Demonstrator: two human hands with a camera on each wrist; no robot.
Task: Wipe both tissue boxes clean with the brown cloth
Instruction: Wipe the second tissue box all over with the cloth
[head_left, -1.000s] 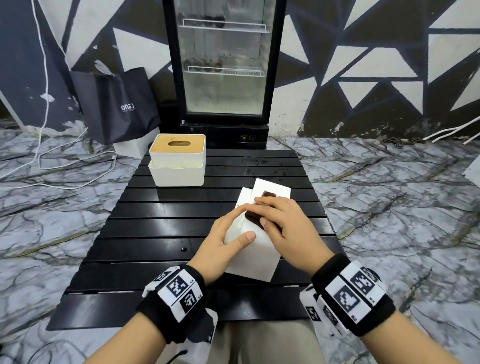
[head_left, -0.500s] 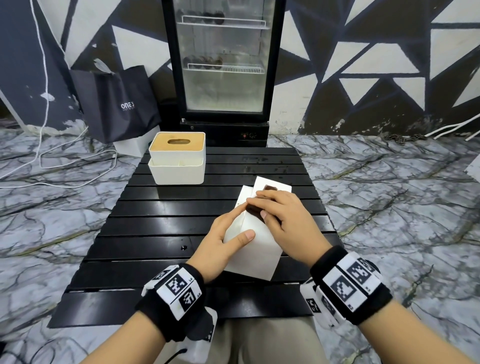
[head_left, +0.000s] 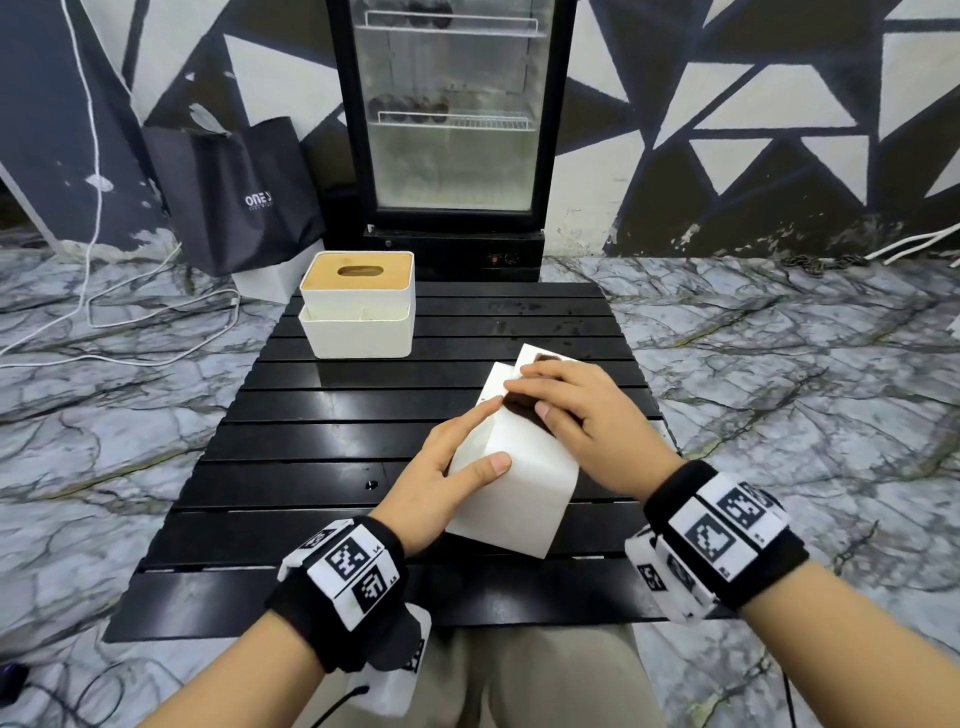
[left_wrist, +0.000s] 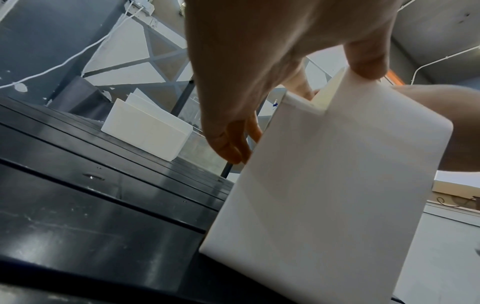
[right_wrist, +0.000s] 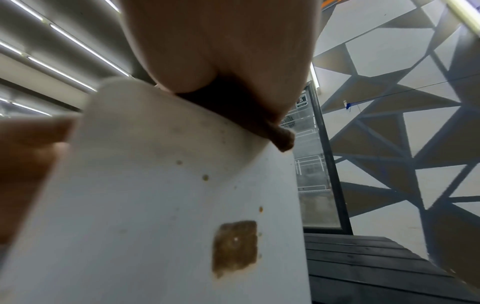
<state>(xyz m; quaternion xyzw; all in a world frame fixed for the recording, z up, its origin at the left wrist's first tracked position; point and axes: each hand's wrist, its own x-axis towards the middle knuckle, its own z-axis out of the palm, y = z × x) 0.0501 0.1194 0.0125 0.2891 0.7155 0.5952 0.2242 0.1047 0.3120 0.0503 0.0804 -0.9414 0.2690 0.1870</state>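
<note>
A white tissue box (head_left: 511, 493) lies tipped on the black slatted table (head_left: 311, 441) in front of me. My left hand (head_left: 457, 447) holds its left side, thumb across the near face and fingers along the upper edge. My right hand (head_left: 566, 405) presses the brown cloth (head_left: 519, 404) flat against the box's upper face; most of the cloth is hidden under the fingers. In the right wrist view the cloth (right_wrist: 259, 125) sits above a brown stain (right_wrist: 235, 246) on the box (right_wrist: 155, 205). A second white tissue box (head_left: 358, 306) with a wooden lid stands at the table's far left.
A glass-door fridge (head_left: 452, 119) stands behind the table. A dark shopping bag (head_left: 239, 197) leans on the wall to the left, with white cables (head_left: 104, 322) trailing over the marble floor.
My right hand and the cloth have slid slightly up along the box's top face. My left hand keeps the same hold.
</note>
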